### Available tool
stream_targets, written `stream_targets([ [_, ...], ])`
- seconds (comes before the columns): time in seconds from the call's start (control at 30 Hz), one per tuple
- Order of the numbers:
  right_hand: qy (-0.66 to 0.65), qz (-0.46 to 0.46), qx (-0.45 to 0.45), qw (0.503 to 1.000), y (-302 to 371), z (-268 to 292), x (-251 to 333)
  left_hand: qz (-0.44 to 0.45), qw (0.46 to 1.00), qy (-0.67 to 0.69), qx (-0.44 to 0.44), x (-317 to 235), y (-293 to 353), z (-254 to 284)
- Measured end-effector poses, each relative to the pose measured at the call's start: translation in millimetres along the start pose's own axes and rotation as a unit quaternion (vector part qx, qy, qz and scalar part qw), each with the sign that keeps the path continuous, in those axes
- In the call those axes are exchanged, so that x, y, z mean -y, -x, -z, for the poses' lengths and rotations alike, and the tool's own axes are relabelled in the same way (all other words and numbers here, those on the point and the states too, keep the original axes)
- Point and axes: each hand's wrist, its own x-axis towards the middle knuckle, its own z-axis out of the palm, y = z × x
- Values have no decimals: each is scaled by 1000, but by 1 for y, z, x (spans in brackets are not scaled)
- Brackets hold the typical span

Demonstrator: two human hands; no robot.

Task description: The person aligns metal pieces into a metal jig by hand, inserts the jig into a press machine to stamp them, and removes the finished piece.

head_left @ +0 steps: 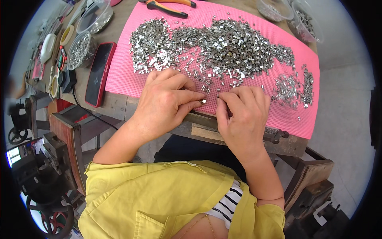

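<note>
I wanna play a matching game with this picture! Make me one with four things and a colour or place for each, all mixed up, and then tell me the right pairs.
Things:
1. Phone
2. Pliers
3. Mat
4. Small metal pieces

Clues:
A. Pink all over
B. Silvery, lying in heaps
C. Black front with red edges
D. Orange and black handles, at the far edge

Right pairs: 1-C, 2-D, 3-A, 4-B
</note>
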Motion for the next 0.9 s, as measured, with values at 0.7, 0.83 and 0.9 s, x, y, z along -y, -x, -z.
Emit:
stream_targets([
  [0.7, 4, -20, 11, 1000, -4, -10, 0, -38, 999, -3, -30, 0, -13, -12],
  [0.83, -93, -17, -40, 995, -3, 5, -13, -25, 999, 8, -45, -1, -13, -11],
  [0.9, -106, -30, -39, 993, 4, 26, -23, -26, 999, 8, -46, -5, -9, -7],
])
